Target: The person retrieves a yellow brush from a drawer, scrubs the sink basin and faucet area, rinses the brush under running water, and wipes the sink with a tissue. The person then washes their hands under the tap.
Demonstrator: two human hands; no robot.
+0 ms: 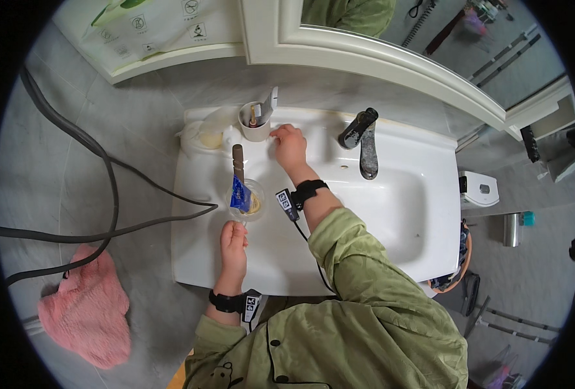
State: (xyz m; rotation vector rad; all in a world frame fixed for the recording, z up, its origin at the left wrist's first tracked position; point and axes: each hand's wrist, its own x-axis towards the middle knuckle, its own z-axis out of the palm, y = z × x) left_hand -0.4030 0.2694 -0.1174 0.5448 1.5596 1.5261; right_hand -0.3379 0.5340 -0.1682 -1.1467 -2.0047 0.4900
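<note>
My left hand (234, 244) is closed at the near side of a clear cup (256, 211), seemingly pinching its handle. Inside that cup are a blue and yellow tube (241, 196) and a brown-handled thing (238, 162) standing up. Farther back, my right hand (291, 148) has its fingers curled in beside a white cup (256, 133). Whether they grip a handle there is hidden. The white cup holds a grey-white tube (269, 104) and a thin brown stick-like item. Both wrists wear black straps with small tagged devices.
Left of the white cup sits a clear bag-like thing (216, 129). A dark faucet (367, 146) rises behind the sink basin (398, 220). Black hoses (112, 168) hang at the left, above a pink fluffy cloth (90, 305). A mirror cabinet (281, 45) overhangs the back edge.
</note>
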